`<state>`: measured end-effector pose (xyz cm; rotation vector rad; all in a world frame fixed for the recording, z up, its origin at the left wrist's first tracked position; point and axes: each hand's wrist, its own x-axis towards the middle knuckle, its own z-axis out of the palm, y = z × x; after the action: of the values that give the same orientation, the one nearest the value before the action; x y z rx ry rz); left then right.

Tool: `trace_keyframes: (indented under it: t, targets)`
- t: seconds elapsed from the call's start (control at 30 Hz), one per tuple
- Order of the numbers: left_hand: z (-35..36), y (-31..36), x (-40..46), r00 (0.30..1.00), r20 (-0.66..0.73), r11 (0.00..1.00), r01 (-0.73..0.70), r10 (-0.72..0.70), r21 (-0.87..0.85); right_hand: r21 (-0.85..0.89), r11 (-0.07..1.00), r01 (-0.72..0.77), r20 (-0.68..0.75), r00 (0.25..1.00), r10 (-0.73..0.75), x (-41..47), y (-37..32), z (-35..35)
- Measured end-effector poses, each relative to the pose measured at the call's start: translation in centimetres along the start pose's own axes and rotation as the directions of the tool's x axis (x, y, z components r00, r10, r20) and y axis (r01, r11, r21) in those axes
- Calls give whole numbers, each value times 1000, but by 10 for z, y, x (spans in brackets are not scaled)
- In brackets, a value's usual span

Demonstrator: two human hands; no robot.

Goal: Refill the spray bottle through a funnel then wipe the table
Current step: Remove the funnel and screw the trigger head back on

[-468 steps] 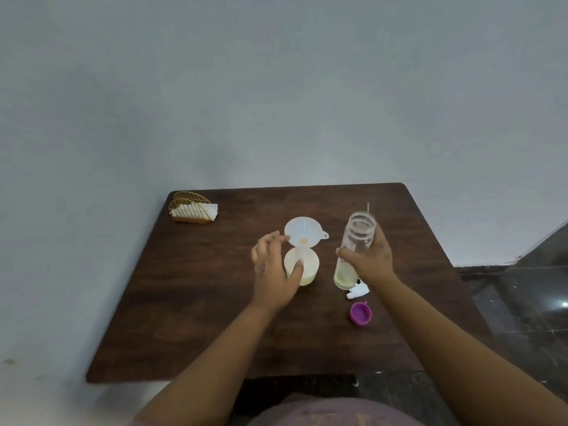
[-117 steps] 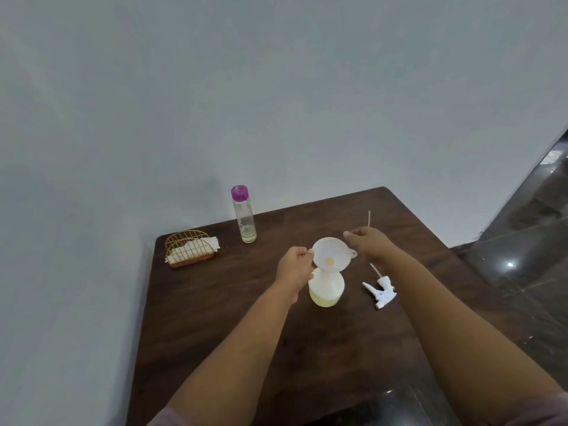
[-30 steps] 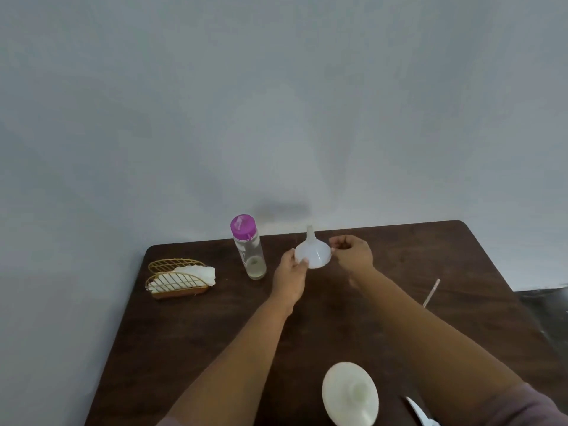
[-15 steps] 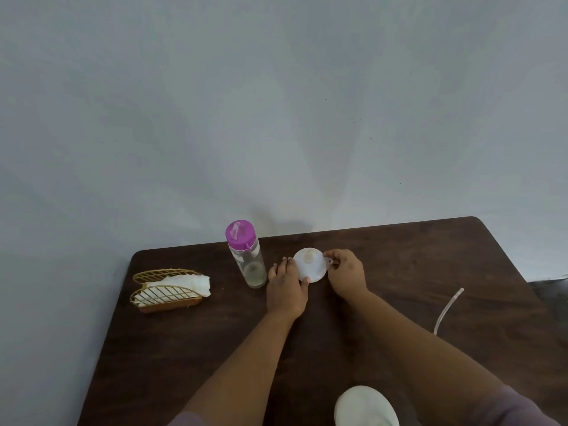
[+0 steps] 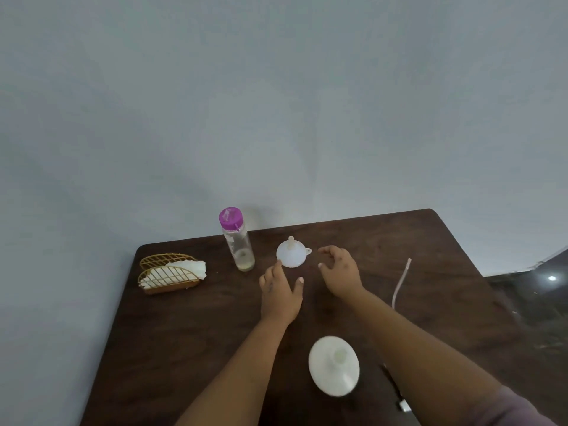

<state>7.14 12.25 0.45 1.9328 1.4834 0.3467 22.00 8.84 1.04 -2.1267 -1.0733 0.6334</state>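
Observation:
The white funnel [image 5: 291, 256] rests upside down on the dark wooden table [image 5: 190, 333], spout up, near the far edge. My left hand [image 5: 280, 295] hovers just in front of it, fingers spread and empty. My right hand [image 5: 338, 270] is to its right, fingers curled apart, holding nothing. The white spray bottle [image 5: 334, 365] stands uncapped near me, between my forearms. Its dip tube [image 5: 400, 282] lies on the table to the right; the spray head is mostly hidden behind my right arm.
A clear refill bottle [image 5: 238, 241] with a purple cap stands left of the funnel, holding a little liquid. A gold wire holder [image 5: 167, 273] with white napkins sits at the far left. A grey wall runs close behind the table.
Both hands have let go of the funnel, which now sits upside down on the table, and have drawn back a little toward me.

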Motion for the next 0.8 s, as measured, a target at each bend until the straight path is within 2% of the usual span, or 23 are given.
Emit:
trace_keyframes:
  t: [0.13,0.23,0.3,0.43,0.5,0.6,0.67,0.8]
  targets:
    - [-6,6,-46,997,-70,995,-30,23,-97,19,1000,12,-53,999,-11,-51,13,-32]
    - [0,2,-69,991,-108,974,58,-83,-217,-7,1000,-3,-93,996,2,-82,34,-51]
    - [4,-1,-87,983,-126,968,101,-132,-232,-24,999,-37,-116,993,34,-107,51,-63]
    - [11,-5,-120,978,-145,961,111,-152,-255,-169,974,-149,-130,983,128,-151,85,-75]
    - [13,-5,-135,977,-150,957,110,-154,-270,-284,935,-212,-100,977,191,-170,99,-76]
    - [16,-4,-157,971,-158,952,129,-177,-276,-424,876,-232,39,961,273,-193,116,-74]
    - [19,-6,-169,971,-172,952,112,-166,-286,-451,869,-202,114,953,280,-204,125,-71]
    - [21,-9,-183,965,-217,948,76,-148,-308,-425,895,-136,133,969,210,-216,137,-67]
